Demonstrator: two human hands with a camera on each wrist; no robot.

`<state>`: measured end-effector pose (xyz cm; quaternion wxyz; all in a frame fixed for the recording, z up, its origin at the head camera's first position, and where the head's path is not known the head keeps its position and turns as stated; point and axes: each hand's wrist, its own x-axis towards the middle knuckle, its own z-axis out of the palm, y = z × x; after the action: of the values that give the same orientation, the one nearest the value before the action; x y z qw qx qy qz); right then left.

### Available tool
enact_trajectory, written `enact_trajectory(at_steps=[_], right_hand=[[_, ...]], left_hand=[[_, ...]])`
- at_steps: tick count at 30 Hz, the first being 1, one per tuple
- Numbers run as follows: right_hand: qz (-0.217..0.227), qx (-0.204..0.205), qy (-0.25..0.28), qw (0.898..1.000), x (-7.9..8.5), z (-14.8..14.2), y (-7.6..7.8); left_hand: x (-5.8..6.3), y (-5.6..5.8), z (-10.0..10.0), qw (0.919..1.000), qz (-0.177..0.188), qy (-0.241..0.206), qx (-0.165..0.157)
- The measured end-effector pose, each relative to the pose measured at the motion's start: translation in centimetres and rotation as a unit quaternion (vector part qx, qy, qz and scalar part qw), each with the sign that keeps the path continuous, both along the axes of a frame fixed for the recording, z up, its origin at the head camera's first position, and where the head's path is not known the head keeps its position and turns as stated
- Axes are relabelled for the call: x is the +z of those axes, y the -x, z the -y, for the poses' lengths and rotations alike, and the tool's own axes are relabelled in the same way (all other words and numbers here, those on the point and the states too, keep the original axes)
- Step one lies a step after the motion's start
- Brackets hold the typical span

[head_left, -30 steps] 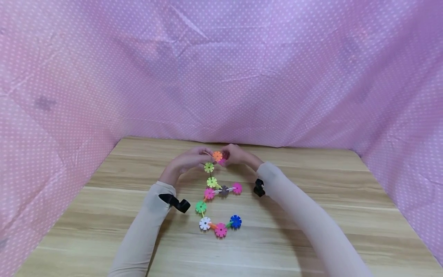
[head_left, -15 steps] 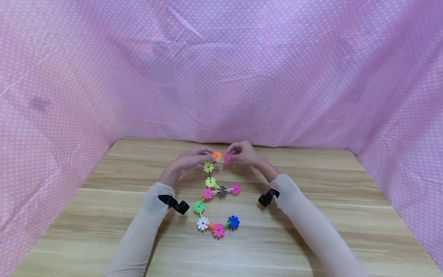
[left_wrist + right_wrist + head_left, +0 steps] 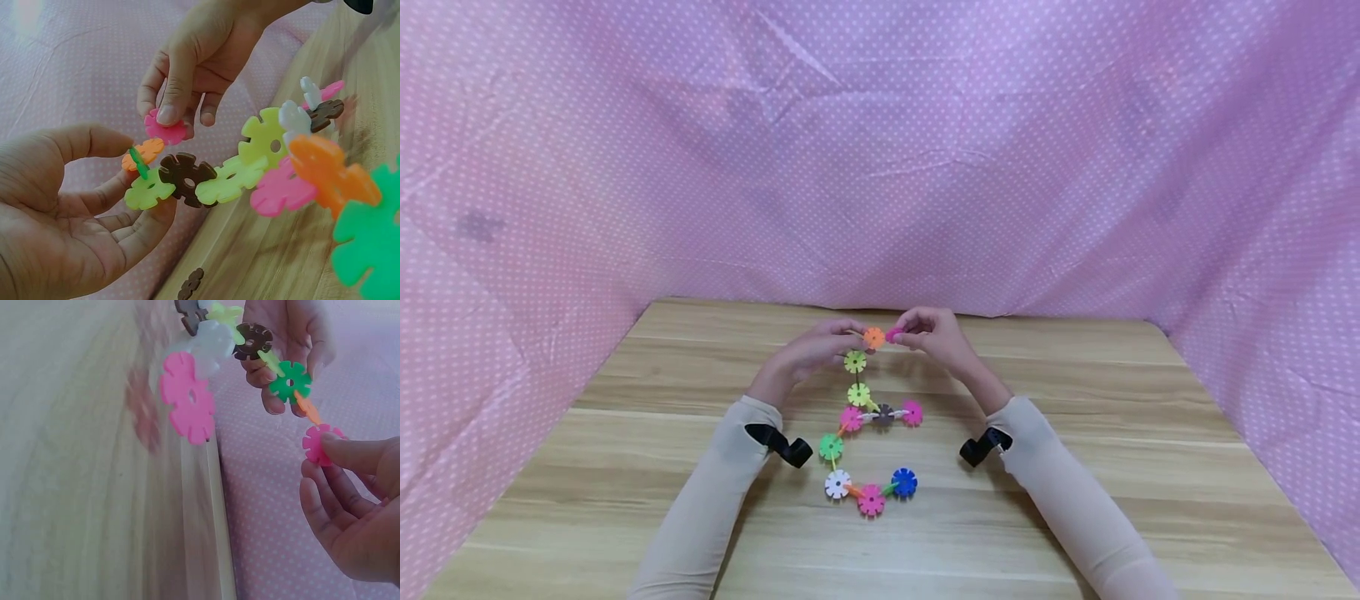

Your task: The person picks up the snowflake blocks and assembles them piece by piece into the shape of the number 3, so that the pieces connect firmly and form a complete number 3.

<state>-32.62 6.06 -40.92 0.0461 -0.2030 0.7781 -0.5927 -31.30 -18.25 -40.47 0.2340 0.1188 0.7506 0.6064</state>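
My left hand (image 3: 816, 346) grips the far end of a chain of interlocking snowflake discs, its fingertips at the green disc (image 3: 290, 382) and the orange disc (image 3: 874, 337). Between thumb and forefinger, my right hand (image 3: 936, 337) pinches a pink snowflake disc (image 3: 320, 445). That disc's edge is up against the orange one; I cannot tell whether their slots are joined. From my left hand the chain runs towards me through yellow-green discs (image 3: 858, 394), a pink one (image 3: 852, 418) with a side branch, then a green (image 3: 831, 447), a white (image 3: 838, 484) and a blue disc (image 3: 904, 483).
The side branch carries a dark brown disc (image 3: 883, 415) and ends in another pink disc (image 3: 912, 412). Wooden tabletop (image 3: 1045, 500) lies beneath, with pink dotted cloth (image 3: 880, 167) hanging behind and at both sides. Black wrist mounts (image 3: 781, 444) sit on both sleeves.
My right hand has drawn back to the right with the pink disc, then tilted it and raised it slightly beside the orange disc. My left hand has stayed nearly still.
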Motion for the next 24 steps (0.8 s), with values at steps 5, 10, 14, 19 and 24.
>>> enact_trajectory(at_steps=[5, 10, 14, 19, 24], right_hand=[[-0.021, -0.007, -0.003, 1.0, -0.2, 0.0, -0.3], [-0.041, 0.002, 0.01, 0.999, -0.4, 0.1, -0.4], [-0.05, 0.011, 0.017, 0.999, -0.4, 0.3, -0.4], [-0.077, 0.02, 0.018, 0.997, -0.1, 0.1, -0.4], [-0.084, 0.027, 0.014, 0.996, 0.2, -0.1, -0.4]], left_hand=[[0.1, -0.2, -0.4, 0.9999, 0.008, -0.011, 0.007], [-0.2, -0.4, -0.8, 0.9995, 0.018, -0.011, 0.025], [-0.3, -0.6, -1.2, 0.999, 0.021, -0.018, 0.035], [-0.4, -0.6, -1.7, 0.9985, 0.0, -0.043, 0.035], [-0.3, -0.7, -2.2, 0.9959, 0.0, -0.073, 0.054]])
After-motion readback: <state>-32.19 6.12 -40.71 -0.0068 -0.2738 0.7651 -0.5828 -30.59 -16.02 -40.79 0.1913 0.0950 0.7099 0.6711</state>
